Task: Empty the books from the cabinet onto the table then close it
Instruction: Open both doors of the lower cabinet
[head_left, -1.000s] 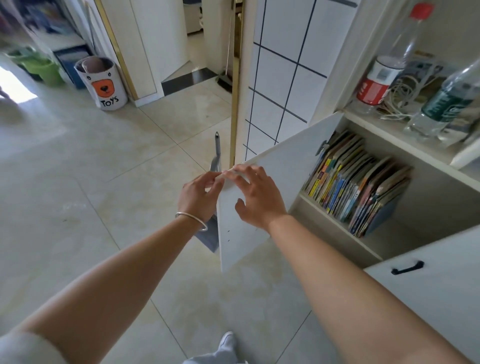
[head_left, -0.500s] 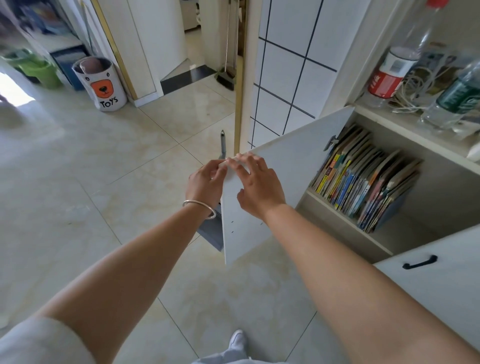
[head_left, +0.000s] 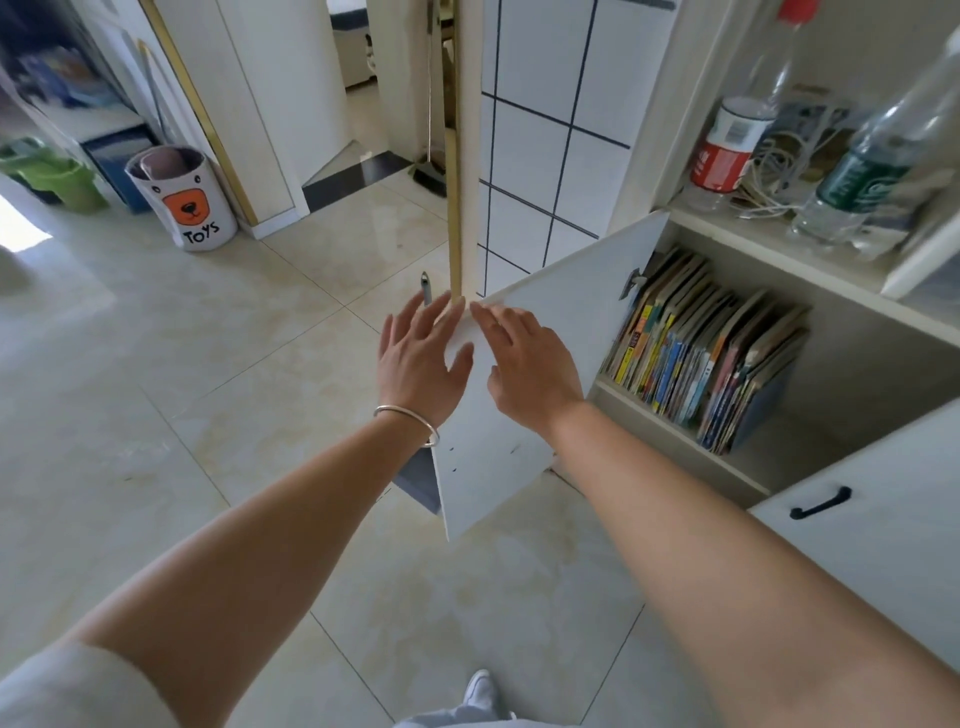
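A white cabinet door stands swung open to the left of the low cabinet. Inside, a row of thin colourful books leans to the right on the shelf. My left hand, a silver bangle on its wrist, is spread with straight fingers at the door's outer top corner. My right hand lies flat on the inner face of the door near the same corner, fingers straight. Neither hand holds anything.
A second cabinet door with a black handle is closed at the right. Plastic bottles and tangled cords sit on the shelf above. A dustpan stands behind the open door. A TOYS bin stands far left on the tiled floor.
The left hand's fingers have uncurled from the door's top corner and now spread straight. The door stands swung a little wider, and the view has shifted slightly.
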